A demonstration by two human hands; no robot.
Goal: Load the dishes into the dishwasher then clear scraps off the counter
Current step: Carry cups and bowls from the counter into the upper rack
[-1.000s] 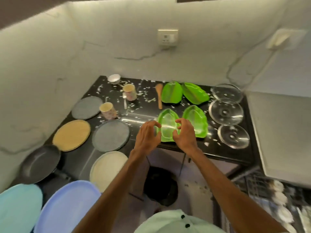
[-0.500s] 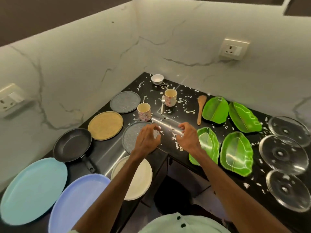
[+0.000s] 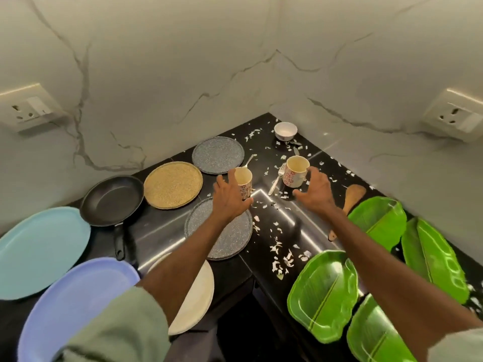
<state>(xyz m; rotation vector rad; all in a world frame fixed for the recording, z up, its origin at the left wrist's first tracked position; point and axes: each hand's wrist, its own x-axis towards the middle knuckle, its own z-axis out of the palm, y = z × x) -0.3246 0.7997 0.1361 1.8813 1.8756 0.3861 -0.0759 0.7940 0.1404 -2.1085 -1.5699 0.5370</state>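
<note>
Head view looks down into the corner of a black desk [image 3: 162,231] set against pale veined walls. From my station I see the left hand [image 3: 230,197] on the left mug [image 3: 245,180], which stands upright between the far grey plate [image 3: 218,154] and the near grey plate [image 3: 232,241]. Its fingers curl round the mug's left side and the thumb lies by the base, so I read it as a grip.

The right hand [image 3: 315,192] is spread wide with the fingers apart and holds nothing. It is just beside the right mug [image 3: 294,173], with the forefinger up along the mug's right side. I cannot tell whether it touches. That mug is upright too, and a fork [image 3: 277,178] lies just left of it.

A spoon [image 3: 249,160] pokes out behind the left mug. A small white bowl [image 3: 285,130] sits deep in the corner. White scraps [image 3: 282,259] are scattered over the desk, thickest between the mugs and the near edge.

Along the left run lie a woven tan plate [image 3: 173,184], a black frying pan [image 3: 111,199], a teal plate [image 3: 39,252], a lilac plate [image 3: 73,304] and a cream plate [image 3: 198,291] that overhangs the edge. On the right, four green leaf plates [image 3: 324,291] lie close together. A wooden spatula [image 3: 352,197] lies by the farthest of them, partly hidden under the right forearm.
</note>
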